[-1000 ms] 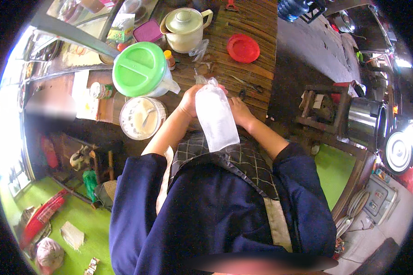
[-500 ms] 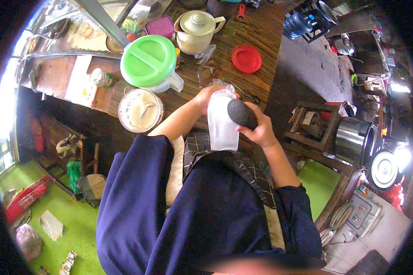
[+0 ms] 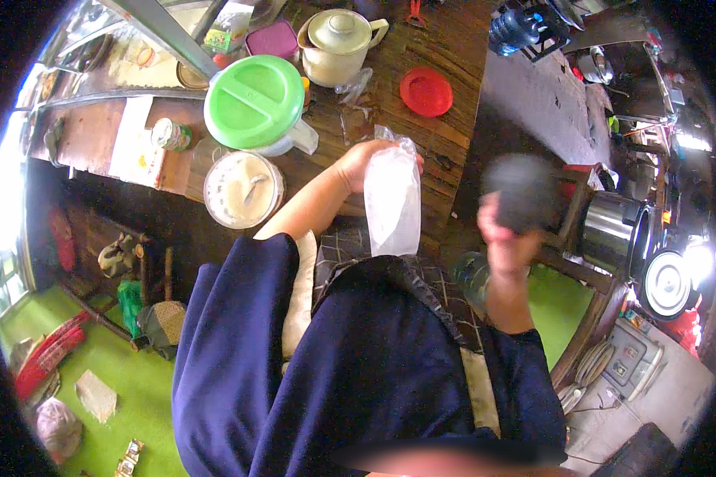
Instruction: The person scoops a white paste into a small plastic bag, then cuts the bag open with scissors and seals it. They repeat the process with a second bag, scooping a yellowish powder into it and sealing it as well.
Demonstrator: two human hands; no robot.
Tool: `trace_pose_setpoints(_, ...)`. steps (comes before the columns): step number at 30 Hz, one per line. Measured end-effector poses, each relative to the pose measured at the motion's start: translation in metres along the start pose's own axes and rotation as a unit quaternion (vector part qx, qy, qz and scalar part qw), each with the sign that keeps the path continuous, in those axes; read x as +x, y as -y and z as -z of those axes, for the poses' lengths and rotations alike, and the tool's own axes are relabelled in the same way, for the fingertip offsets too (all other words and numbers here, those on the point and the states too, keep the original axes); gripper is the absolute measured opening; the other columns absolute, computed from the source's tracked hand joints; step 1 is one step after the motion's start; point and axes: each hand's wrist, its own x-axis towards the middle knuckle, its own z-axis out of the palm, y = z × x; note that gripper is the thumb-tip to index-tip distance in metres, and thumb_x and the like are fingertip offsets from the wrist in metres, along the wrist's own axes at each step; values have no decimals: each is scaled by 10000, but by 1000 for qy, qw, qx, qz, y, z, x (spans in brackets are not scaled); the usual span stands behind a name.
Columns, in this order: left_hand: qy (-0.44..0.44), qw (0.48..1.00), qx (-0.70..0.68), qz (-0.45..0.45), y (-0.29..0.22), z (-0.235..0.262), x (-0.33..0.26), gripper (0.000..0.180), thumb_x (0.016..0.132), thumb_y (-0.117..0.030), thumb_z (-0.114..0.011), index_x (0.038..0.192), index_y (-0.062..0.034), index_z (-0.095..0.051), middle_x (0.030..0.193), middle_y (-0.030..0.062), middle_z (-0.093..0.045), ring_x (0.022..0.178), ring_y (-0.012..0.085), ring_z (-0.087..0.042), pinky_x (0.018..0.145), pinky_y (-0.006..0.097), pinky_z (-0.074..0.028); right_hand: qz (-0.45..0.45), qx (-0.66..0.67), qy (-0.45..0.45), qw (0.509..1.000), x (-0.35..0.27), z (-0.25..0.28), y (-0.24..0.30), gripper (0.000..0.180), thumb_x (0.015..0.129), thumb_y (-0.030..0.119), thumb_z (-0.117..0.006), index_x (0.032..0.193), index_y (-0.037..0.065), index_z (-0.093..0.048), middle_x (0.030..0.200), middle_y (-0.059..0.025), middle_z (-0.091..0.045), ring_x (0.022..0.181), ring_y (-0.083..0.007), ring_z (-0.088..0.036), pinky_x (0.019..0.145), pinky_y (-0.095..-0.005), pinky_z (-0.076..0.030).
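Note:
My left hand [image 3: 363,163] grips the top of a clear plastic bag [image 3: 391,203] filled with something white, and the bag hangs down over the edge of the wooden table [image 3: 445,63]. My right hand [image 3: 503,238] is raised off to the right, closed around a dark rounded object [image 3: 521,191] that is blurred by motion. What the dark object is cannot be made out.
On the table stand a jug with a big green lid [image 3: 254,102], a white lidded tub [image 3: 243,189], a cream pot [image 3: 336,36], a red lid [image 3: 426,91] and a pink box [image 3: 272,38]. A steel pot [image 3: 612,230] sits on a stool at right.
My right hand has swung the dark object away from the bag, out to the right and upward. The left hand still holds the bag by its top.

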Motion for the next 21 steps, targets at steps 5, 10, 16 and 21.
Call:
trace_pose_setpoints(5, 16, 1000, -25, 6, -2, -1, -1, 382, 871, -239, -393, 1061, 57, -542, 1011, 164, -601, 935, 266, -581, 875, 362, -436, 96, -306, 22, 947, -12, -9, -41, 543, 701, 240, -728, 1151, 65, -479, 1077, -116, -519, 970, -289, -528, 831, -327, -426)
trace_pose_setpoints(10, 104, 989, 54, -86, -6, -14, -1, 356, 840, -261, -474, 1032, 22, -572, 994, 139, -608, 918, 235, -579, 850, 327, -439, -79, -135, -102, 982, -32, 21, -100, 651, 742, 229, -706, 1265, 30, -372, 1159, -168, -514, 1036, -307, -528, 916, -401, -392)
trace_pose_setpoints(16, -5, 989, 103, -102, -7, -45, -11, 351, 787, -313, -619, 952, -3, -612, 946, 95, -617, 889, 192, -572, 806, 319, -443, 9, -411, -56, 910, -38, 24, -135, 566, 832, 330, -589, 1251, 13, -377, 1206, -160, -452, 1087, -287, -454, 950, -361, -340)
trace_pose_setpoints(21, -132, 839, 519, -99, -28, -56, -33, 433, 867, -389, -525, 1144, -58, -551, 976, 73, -613, 857, 140, -561, 765, 274, -445, -69, -275, -138, 949, -46, 26, -148, 601, 782, 281, -647, 1287, 87, -385, 1237, -225, -428, 1132, -363, -429, 966, -396, -330)
